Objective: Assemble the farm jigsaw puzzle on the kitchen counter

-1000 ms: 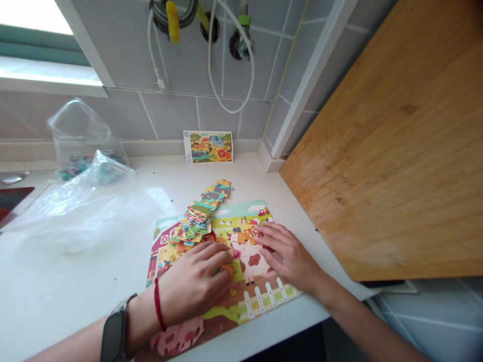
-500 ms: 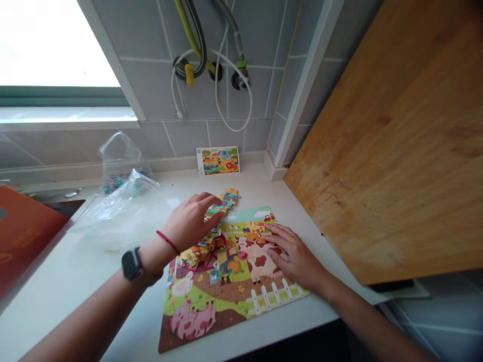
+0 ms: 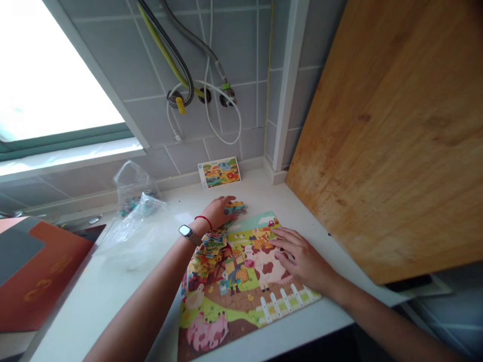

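A farm-picture jigsaw puzzle (image 3: 241,301) with a cow, a pig and a white fence lies on the counter. Loose puzzle pieces (image 3: 211,251) are heaped over its left upper part. Beyond the puzzle's top edge, my left hand (image 3: 219,212) has its fingers and thumb curled about a small bunch of colourful puzzle pieces (image 3: 237,207); its fingertips are partly hidden. My right hand (image 3: 300,256) lies with fingers stretched out over the puzzle's right side, above the cow. Close to its fingertips are orange spotted pieces (image 3: 261,243).
A picture card (image 3: 219,172) leans by the wall at the back. Left of the puzzle sits a clear plastic bag (image 3: 136,201) with small pieces inside. An orange and grey box (image 3: 45,271) is at far left. A wooden panel (image 3: 385,151) borders the right side.
My left hand has moved away from me, from over the heap to the pieces at its far end. My right hand stays on the puzzle. The head view has shifted and tilted.
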The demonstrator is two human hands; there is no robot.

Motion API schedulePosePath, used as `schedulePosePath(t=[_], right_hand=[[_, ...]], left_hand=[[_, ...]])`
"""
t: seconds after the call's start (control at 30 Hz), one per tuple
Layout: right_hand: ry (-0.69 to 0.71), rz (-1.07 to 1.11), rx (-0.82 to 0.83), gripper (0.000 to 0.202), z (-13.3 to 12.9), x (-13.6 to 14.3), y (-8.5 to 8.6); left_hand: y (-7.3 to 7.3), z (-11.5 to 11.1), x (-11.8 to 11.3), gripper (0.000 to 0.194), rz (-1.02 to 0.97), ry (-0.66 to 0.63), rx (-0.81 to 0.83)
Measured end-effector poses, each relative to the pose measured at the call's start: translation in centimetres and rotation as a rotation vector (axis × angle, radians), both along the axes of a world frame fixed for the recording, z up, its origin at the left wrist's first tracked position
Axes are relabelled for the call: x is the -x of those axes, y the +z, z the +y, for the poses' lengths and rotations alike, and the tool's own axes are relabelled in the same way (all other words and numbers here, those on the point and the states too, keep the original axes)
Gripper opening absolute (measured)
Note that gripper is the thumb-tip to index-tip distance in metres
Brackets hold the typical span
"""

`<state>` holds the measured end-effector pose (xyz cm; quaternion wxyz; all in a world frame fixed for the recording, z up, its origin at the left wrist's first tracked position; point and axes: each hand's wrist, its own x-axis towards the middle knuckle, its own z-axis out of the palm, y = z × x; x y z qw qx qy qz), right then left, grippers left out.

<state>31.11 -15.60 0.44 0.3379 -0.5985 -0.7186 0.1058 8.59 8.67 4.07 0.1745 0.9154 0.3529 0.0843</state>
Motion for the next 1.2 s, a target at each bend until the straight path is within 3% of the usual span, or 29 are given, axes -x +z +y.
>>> schedulePosePath(t=[0.17,0.33,0.6,0.77,0.9,1.0,1.1,1.2], right_hand=[[0.02,0.042,0.002,0.03,0.1,-0.1,0.1],[0.03,0.023,0.013,0.031,0.1,-0.1,0.2],[0.033,0.004,0.005,0.028,0.1,-0.2,0.1],[0.041,0.091,-0.025,0.027,0.1,-0.1,0.6],[-0.059,0.313,-0.087,0.024,0.0,-0.3,1.3],[-0.1,0.639,0.01,0.028,-0.1,-0.4,1.6],[0.066,1.06,0.222,0.043,-0.4,-0.2,1.8],[0.211,1.322,0.375,0.047,-0.7,0.0,2.2]], left_hand=[[-0.5,-0.2,0.6,0.048,-0.061,0.002,-0.035],[-0.4,-0.3,1.3,0.051,-0.117,-0.028,-0.039],[1.3,-1.4,2.4,0.045,-0.259,-0.061,-0.086],[2.7,-3.8,2.2,0.049,-0.427,-0.182,-0.119],[3.9,-7.5,0.7,0.052,-0.56,-0.29,-0.048],[4.1,-10.5,-0.5,0.051,-0.634,-0.364,-0.012],[3.5,-12.7,-1.5,0.05,-0.681,-0.413,0.02],[2.3,-13.8,-2.1,0.051,-0.696,-0.405,0.047]])
